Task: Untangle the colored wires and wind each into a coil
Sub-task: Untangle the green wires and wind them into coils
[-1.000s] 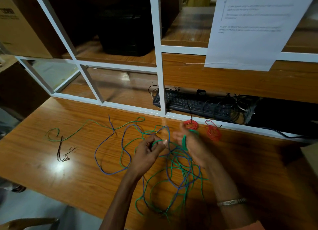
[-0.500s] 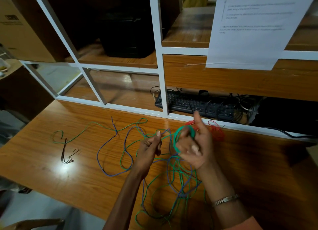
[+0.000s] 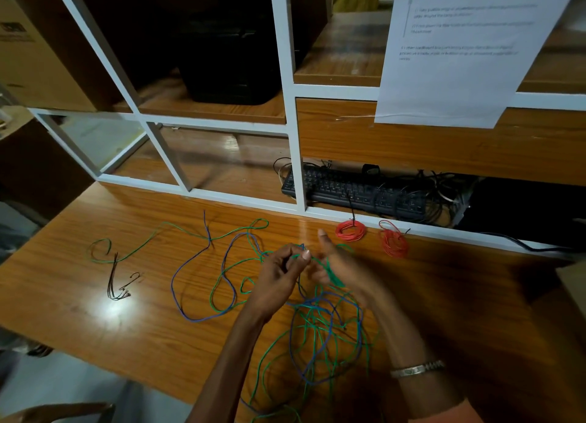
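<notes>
my left hand [image 3: 279, 277] pinched the green wire [image 3: 331, 275] just left of my right hand [image 3: 345, 272], whose fingers carried the wound turns. the loose length ran leftward across the counter [image 3: 95, 315], tangled with the blue wire [image 3: 190, 315].

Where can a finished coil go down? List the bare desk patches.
Bare wood lies right of the two red coils, toward the desk's right edge, and along the front-left edge below the black wire bundle. Crowded: the green and blue tangle under both hands.
</notes>
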